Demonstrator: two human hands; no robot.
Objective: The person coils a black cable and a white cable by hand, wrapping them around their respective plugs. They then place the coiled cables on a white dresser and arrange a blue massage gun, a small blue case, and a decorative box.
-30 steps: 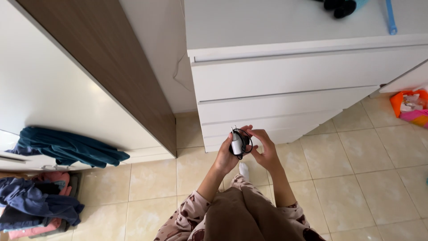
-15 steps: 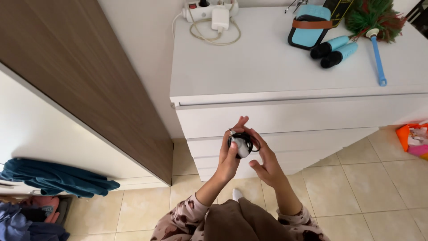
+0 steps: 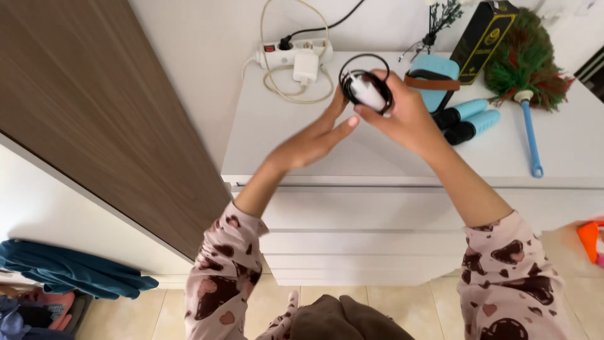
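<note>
Black cable (image 3: 352, 72) coiled round a white charger (image 3: 367, 93), pinched in right hand (image 3: 402, 116) fingers above the dresser (image 3: 390, 154). Left hand (image 3: 314, 140) open, fingertips touching the coil's near edge. Beyond the fingers: power strip (image 3: 292, 53) (one plug in), blue case (image 3: 434, 72).

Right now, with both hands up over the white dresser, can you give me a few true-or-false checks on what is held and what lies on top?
1. The right hand holds a white charger wrapped in a black cable. True.
2. The left hand grips the blue-handled duster. False: the duster lies untouched on the white dresser.
3. The power strip sits at the back edge of the dresser top, by the wall. True.
4. The two blue and black cylinders stand upright. False: they lie on their sides.
</note>
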